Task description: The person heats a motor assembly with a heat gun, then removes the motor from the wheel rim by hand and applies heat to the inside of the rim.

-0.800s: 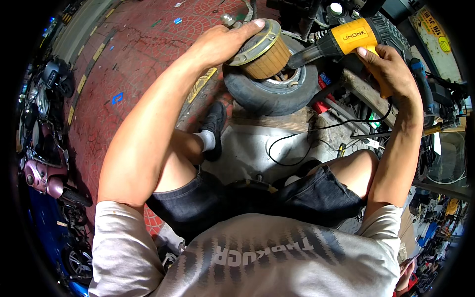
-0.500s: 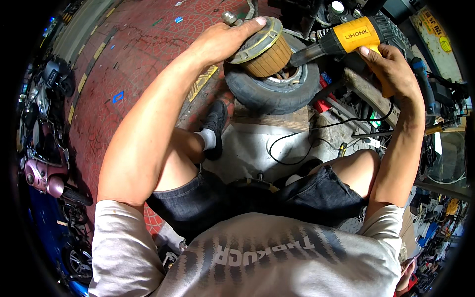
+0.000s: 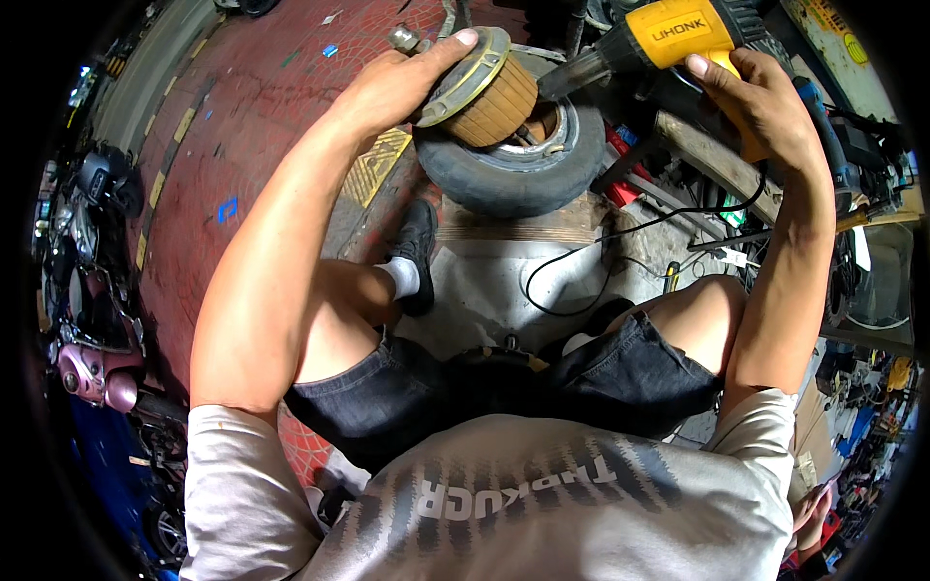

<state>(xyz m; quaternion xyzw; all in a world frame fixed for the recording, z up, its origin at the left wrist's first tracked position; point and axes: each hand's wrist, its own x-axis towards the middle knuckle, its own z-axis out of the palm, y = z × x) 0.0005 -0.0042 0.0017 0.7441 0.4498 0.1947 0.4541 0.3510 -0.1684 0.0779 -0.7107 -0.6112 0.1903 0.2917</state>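
My left hand (image 3: 407, 77) grips a cylindrical motor part, with a rusty brown ribbed body (image 3: 494, 108) and a greyish round end plate (image 3: 463, 92), tilted above a black tyre (image 3: 504, 184) with a metal rim. My right hand (image 3: 760, 111) holds a yellow-and-black heat gun (image 3: 659, 39) by its handle, thumb near the trigger. The gun's dark nozzle (image 3: 572, 73) points at the ribbed body, touching or very close to it. The tyre rests on wooden boards (image 3: 513, 234), and a black cord (image 3: 552, 310) loops below the gun.
Parked scooters (image 3: 97, 373) line the left, beside red paving (image 3: 232, 165). A wooden beam (image 3: 707, 160), tools and cluttered parts surround the right side. My bent knees flank a grey base (image 3: 465, 281). Another person's hand (image 3: 814, 513) shows at the lower right.
Both my hands, the motor part, the heat gun and the tyre sit slightly higher and further left in the picture. The grips are the same.
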